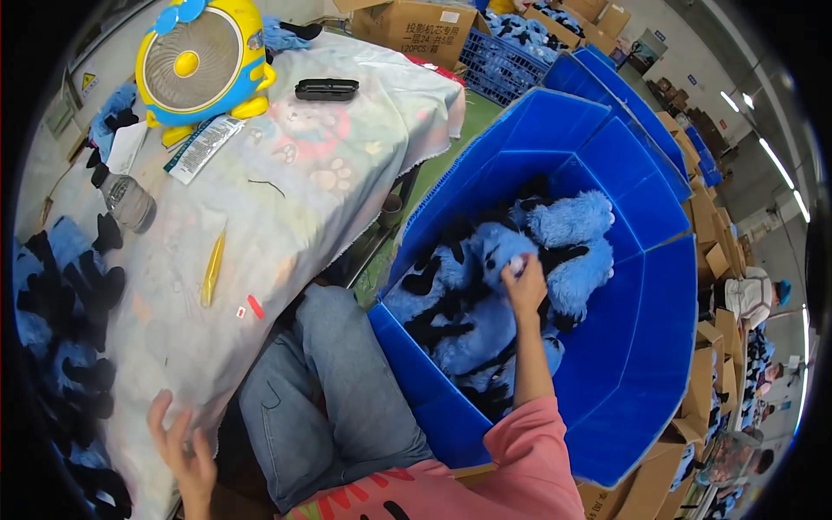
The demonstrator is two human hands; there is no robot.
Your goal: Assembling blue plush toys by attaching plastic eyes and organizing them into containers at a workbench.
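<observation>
My right hand (525,284) reaches down into a large blue bin (646,286) on the right. Its fingers are closed on a fluffy blue plush toy (498,244), near a small whitish part of it. Several more blue plush toys with black limbs (568,221) lie heaped around it in the bin. My left hand (184,446) hovers by the near edge of the cloth-covered table (286,208), empty, with its fingers spread. On that cloth lie a yellow pointed tool (213,270), a small red piece (255,307) and a small white tag (242,312).
A yellow and blue fan (192,65), a black case (327,89), a plastic bottle (128,201) and a white-green packet (204,149) stand or lie farther up the table. Blue and black plush pieces (69,303) pile along its left side. Cardboard boxes (412,33) surround the bin.
</observation>
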